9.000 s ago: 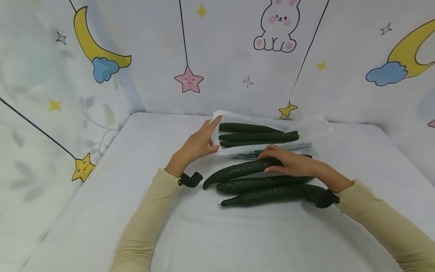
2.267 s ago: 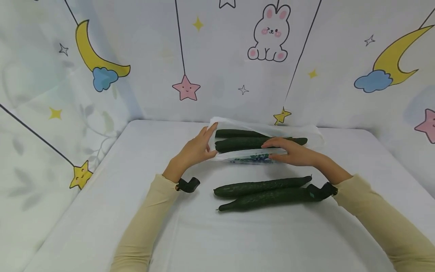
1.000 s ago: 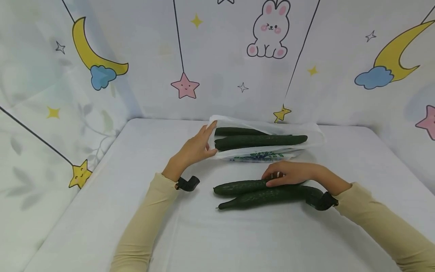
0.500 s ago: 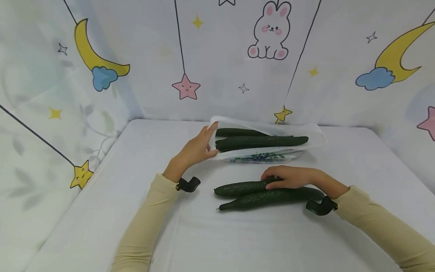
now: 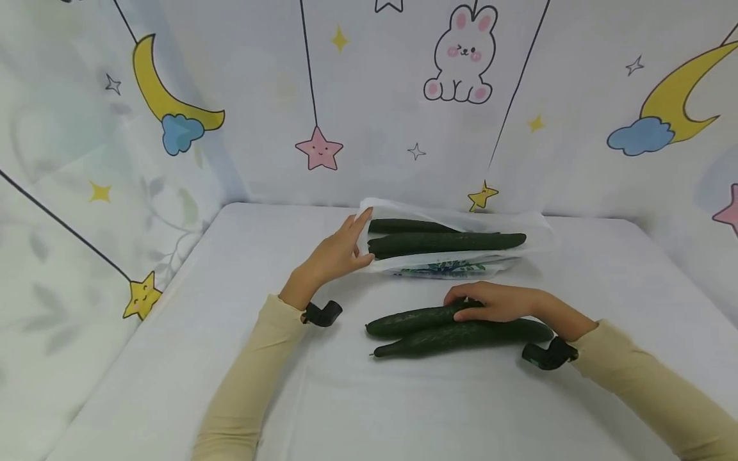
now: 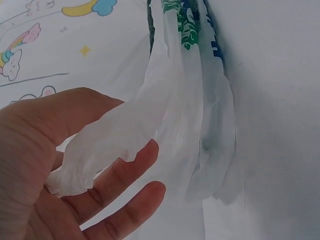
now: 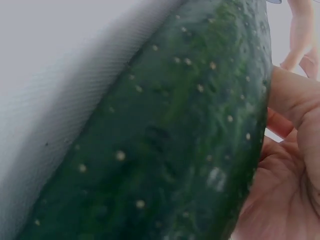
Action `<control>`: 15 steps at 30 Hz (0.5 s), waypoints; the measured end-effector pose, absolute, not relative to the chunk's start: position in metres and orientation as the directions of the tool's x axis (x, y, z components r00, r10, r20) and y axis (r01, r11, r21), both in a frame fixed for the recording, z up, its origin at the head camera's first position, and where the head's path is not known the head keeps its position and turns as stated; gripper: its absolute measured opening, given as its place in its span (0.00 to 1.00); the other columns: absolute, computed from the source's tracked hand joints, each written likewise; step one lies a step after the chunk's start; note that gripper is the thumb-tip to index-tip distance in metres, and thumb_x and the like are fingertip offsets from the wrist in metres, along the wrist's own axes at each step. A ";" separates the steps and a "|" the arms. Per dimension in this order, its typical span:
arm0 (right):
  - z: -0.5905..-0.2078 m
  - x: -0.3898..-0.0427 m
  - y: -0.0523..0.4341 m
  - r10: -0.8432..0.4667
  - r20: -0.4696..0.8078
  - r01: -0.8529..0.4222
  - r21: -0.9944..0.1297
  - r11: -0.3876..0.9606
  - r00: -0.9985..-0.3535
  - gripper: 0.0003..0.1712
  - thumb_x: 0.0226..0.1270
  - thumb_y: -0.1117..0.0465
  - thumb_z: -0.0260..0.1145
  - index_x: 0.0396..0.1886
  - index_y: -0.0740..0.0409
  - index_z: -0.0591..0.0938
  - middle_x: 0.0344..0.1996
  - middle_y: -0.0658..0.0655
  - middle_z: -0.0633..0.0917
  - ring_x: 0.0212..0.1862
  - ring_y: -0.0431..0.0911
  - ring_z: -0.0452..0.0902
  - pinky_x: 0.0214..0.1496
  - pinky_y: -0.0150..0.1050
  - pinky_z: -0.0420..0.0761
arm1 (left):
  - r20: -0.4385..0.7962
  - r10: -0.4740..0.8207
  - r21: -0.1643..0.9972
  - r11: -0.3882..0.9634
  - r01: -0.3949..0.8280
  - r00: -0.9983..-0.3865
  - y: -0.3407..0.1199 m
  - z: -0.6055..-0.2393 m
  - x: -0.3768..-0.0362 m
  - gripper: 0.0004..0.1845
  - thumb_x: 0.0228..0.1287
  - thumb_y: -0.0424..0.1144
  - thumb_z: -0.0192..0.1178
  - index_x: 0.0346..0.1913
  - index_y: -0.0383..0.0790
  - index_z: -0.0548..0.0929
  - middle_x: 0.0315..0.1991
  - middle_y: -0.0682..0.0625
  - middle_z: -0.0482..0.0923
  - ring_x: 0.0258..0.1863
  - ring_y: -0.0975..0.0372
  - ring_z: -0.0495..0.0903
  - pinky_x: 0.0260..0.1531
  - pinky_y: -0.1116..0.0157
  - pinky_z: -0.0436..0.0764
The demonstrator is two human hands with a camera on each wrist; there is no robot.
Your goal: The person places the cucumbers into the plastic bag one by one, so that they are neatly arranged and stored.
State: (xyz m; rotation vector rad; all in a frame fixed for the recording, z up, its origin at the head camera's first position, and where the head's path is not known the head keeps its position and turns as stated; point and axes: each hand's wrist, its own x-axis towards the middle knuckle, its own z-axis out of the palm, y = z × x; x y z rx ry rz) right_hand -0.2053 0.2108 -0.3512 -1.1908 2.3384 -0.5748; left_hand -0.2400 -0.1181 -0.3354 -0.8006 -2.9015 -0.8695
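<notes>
A thin white plastic bag [image 5: 539,232] with a green and blue print lies at the back of the table, its mouth spread open. Inside it several dark green cucumbers [image 5: 446,241] lie lengthwise. My left hand [image 5: 331,259] holds the bag's left end, thumb and fingers apart; in the left wrist view the plastic [image 6: 170,107] runs between them. Closer to me, my right hand [image 5: 498,301] grips the rear one of two cucumbers [image 5: 403,323] from above. The front cucumber [image 5: 461,338] lies alongside, partly under my right wrist. A speckled cucumber [image 7: 165,125] fills much of the right wrist view.
A white cloth covers the table [image 5: 403,410]. Behind it hangs a white backdrop [image 5: 380,96] printed with moons, stars and a rabbit. Small black wrist cameras sit at both cuffs, the right one [image 5: 550,353] close beside the front cucumber's end.
Since the oldest frame, one cucumber has gone from the table into the bag in my right hand. That hand has come back and taken hold of another. My left hand stays at the bag.
</notes>
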 end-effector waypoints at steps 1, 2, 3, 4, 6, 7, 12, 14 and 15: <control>-0.352 -0.205 0.211 -0.825 -0.198 -0.639 -0.547 0.541 -0.529 0.17 0.70 0.48 0.54 0.54 0.48 0.73 0.49 0.43 0.78 0.50 0.35 0.72 0.53 0.35 0.73 | 0.146 0.471 0.510 0.718 0.474 -0.870 -0.119 -0.336 -0.240 0.45 0.62 0.44 0.58 0.74 0.51 0.41 0.69 0.41 0.52 0.34 0.63 0.76 0.29 0.67 0.73; -0.351 -0.204 0.211 -0.823 -0.191 -0.639 -0.547 0.541 -0.534 0.17 0.70 0.48 0.54 0.54 0.48 0.73 0.49 0.43 0.78 0.51 0.35 0.72 0.53 0.35 0.72 | 0.147 0.472 0.508 0.718 0.476 -0.869 -0.119 -0.336 -0.240 0.45 0.62 0.45 0.58 0.74 0.50 0.41 0.68 0.41 0.53 0.34 0.63 0.77 0.29 0.67 0.73; -0.351 -0.204 0.211 -0.821 -0.185 -0.640 -0.544 0.543 -0.540 0.17 0.70 0.48 0.53 0.54 0.48 0.73 0.49 0.43 0.77 0.51 0.35 0.72 0.53 0.35 0.72 | 0.149 0.474 0.507 0.717 0.479 -0.868 -0.119 -0.336 -0.240 0.45 0.62 0.45 0.58 0.74 0.50 0.41 0.68 0.41 0.53 0.35 0.64 0.77 0.29 0.67 0.73; -0.351 -0.204 0.211 -0.819 -0.179 -0.640 -0.542 0.545 -0.545 0.17 0.70 0.48 0.53 0.54 0.48 0.73 0.49 0.43 0.77 0.51 0.36 0.71 0.54 0.35 0.72 | 0.152 0.477 0.505 0.716 0.483 -0.866 -0.120 -0.336 -0.240 0.45 0.62 0.45 0.58 0.74 0.50 0.41 0.68 0.41 0.53 0.35 0.64 0.77 0.29 0.68 0.73; -0.351 -0.202 0.212 -0.814 -0.171 -0.638 -0.540 0.549 -0.555 0.17 0.70 0.48 0.53 0.54 0.48 0.73 0.50 0.44 0.77 0.52 0.36 0.71 0.54 0.36 0.72 | 0.152 0.479 0.502 0.716 0.485 -0.865 -0.120 -0.337 -0.240 0.45 0.62 0.45 0.58 0.74 0.50 0.41 0.68 0.42 0.54 0.35 0.64 0.77 0.29 0.68 0.73; -0.351 -0.202 0.213 -0.810 -0.171 -0.635 -0.539 0.553 -0.560 0.17 0.70 0.48 0.53 0.54 0.48 0.73 0.50 0.44 0.77 0.52 0.36 0.71 0.54 0.36 0.72 | 0.155 0.481 0.498 0.716 0.489 -0.863 -0.120 -0.337 -0.240 0.45 0.62 0.45 0.58 0.74 0.50 0.41 0.67 0.41 0.54 0.35 0.64 0.77 0.29 0.68 0.73; -0.351 -0.203 0.214 -0.784 -0.178 -0.605 -0.544 0.582 -0.595 0.18 0.68 0.47 0.56 0.53 0.47 0.76 0.49 0.43 0.79 0.50 0.36 0.73 0.52 0.35 0.73 | 0.159 0.483 0.493 0.717 0.493 -0.861 -0.119 -0.336 -0.238 0.45 0.63 0.45 0.58 0.74 0.49 0.41 0.67 0.41 0.54 0.35 0.63 0.78 0.30 0.67 0.74; -0.351 -0.203 0.213 -0.771 -0.174 -0.591 -0.547 0.593 -0.612 0.18 0.66 0.45 0.58 0.51 0.46 0.78 0.48 0.43 0.80 0.50 0.36 0.74 0.51 0.35 0.74 | 0.162 0.482 0.498 0.713 0.493 -0.861 -0.119 -0.336 -0.238 0.45 0.63 0.45 0.58 0.74 0.49 0.41 0.68 0.40 0.54 0.35 0.62 0.78 0.30 0.67 0.74; -0.352 -0.203 0.212 -0.764 -0.174 -0.583 -0.549 0.599 -0.621 0.18 0.65 0.44 0.59 0.50 0.45 0.78 0.48 0.42 0.80 0.50 0.36 0.74 0.51 0.35 0.74 | 0.162 0.481 0.502 0.711 0.492 -0.861 -0.119 -0.336 -0.237 0.45 0.63 0.45 0.58 0.74 0.49 0.41 0.68 0.40 0.54 0.35 0.62 0.78 0.30 0.67 0.74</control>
